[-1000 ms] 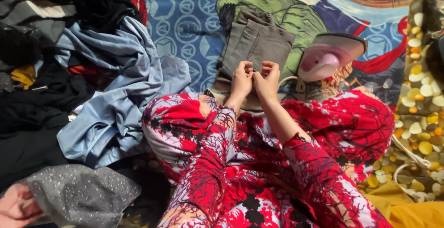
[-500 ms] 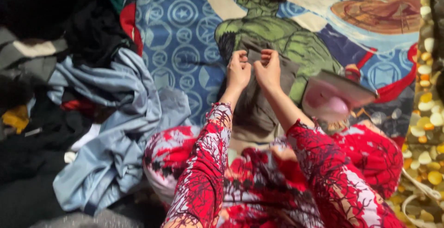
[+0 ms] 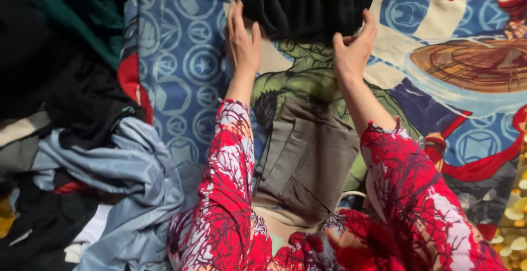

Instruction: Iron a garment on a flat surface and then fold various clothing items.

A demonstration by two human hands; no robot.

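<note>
A folded black garment [image 3: 304, 2] lies at the far end of a blue bedsheet [image 3: 175, 68] printed with cartoon heroes. My left hand [image 3: 243, 40] rests flat against the garment's left edge, fingers straight. At its right edge my right hand [image 3: 354, 48] has fingers curled and touches it. Both arms wear red, white and black patterned sleeves. Between my forearms, closer to me, lies a folded grey-brown garment [image 3: 307, 161] with a pocket.
A heap of loose clothes fills the left side: a light blue garment [image 3: 129, 177], black pieces [image 3: 82, 101] and a dark green one [image 3: 71, 7]. A yellow-spotted cloth [image 3: 516, 210] shows at the right edge.
My hands left the grey-brown garment and reached forward and apart to the black garment. The view tilted forward, so the grey-brown garment now sits lower in the frame.
</note>
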